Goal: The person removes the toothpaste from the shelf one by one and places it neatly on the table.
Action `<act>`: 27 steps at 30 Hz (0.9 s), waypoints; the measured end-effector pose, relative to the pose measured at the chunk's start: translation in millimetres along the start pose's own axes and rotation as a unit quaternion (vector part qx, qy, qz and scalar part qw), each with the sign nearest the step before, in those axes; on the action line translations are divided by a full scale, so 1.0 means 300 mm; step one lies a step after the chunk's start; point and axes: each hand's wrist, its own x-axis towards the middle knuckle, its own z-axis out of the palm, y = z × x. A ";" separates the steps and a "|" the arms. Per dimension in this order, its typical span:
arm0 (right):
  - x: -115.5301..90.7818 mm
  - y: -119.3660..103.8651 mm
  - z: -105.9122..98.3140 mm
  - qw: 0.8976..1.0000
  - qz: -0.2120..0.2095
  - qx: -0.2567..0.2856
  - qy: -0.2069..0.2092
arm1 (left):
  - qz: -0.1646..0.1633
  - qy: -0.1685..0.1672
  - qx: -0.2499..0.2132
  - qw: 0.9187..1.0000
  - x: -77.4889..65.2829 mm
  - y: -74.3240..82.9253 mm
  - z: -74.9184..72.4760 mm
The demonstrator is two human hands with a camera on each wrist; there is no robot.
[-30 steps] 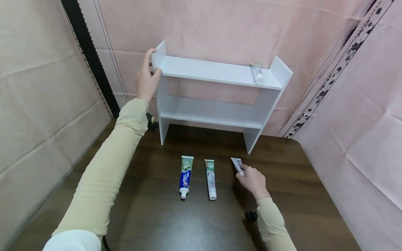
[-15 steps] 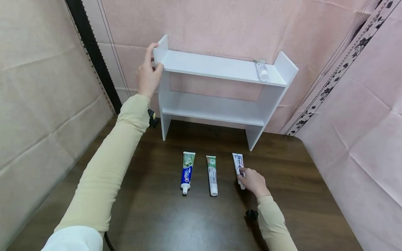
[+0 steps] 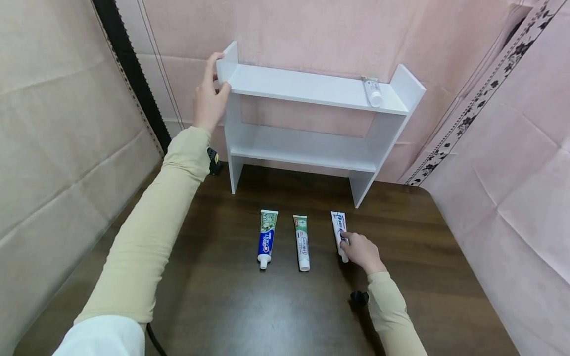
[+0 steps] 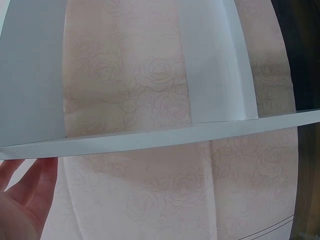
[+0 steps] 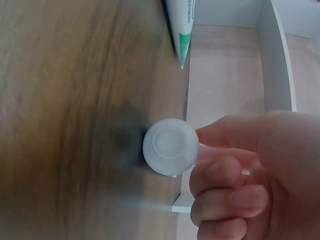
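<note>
My left hand [image 3: 211, 101] grips the left side panel of a white two-tier shelf [image 3: 307, 148], thumb at the front edge and fingers near the top. In the left wrist view, its fingertips [image 4: 46, 175] meet the panel's edge. My right hand [image 3: 362, 251] pinches a white and blue toothpaste tube [image 3: 339, 230] lying on the table. Its round white cap [image 5: 170, 146] faces the right wrist camera, beside the thumb; the other fingers are curled. Left of it lie a green and white toothpaste tube [image 3: 302, 244] and a green and blue Crest toothpaste tube [image 3: 267, 237].
Another white toothpaste tube [image 3: 373, 93] lies at the right end of the upper shelf board. The shelf stands at the back of the dark wooden table [image 3: 213, 296]. Pink cloth [image 3: 311, 29] hangs behind, with cloth walls on both sides.
The tube under my right hand was tilted and now lies flat, with its cap end uncovered. My left hand keeps its grip on the shelf. The head view has shifted slightly.
</note>
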 end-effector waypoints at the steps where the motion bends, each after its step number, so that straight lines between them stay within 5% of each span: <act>1: -0.001 0.000 -0.001 1.000 -0.001 0.001 -0.001 | 0.000 -0.001 0.000 1.000 -0.001 -0.001 0.000; 10: 0.009 -0.016 -0.047 0.998 -0.041 0.021 0.032 | -0.008 -0.019 0.004 1.000 0.002 0.004 0.000; 16: 0.021 -0.077 -0.194 0.989 -0.086 0.042 0.109 | -0.006 -0.034 -0.012 0.999 0.013 0.004 -0.015; 20: 0.025 -0.160 -0.371 0.969 -0.108 0.062 0.213 | -0.007 -0.039 -0.016 0.999 0.011 0.006 -0.027; 24: 0.027 -0.239 -0.549 0.933 -0.132 0.061 0.328 | -0.012 -0.048 -0.023 0.999 0.004 0.012 -0.025; 27: 0.037 -0.283 -0.667 0.917 -0.133 0.045 0.373 | -0.011 -0.050 -0.026 0.998 -0.001 0.020 -0.019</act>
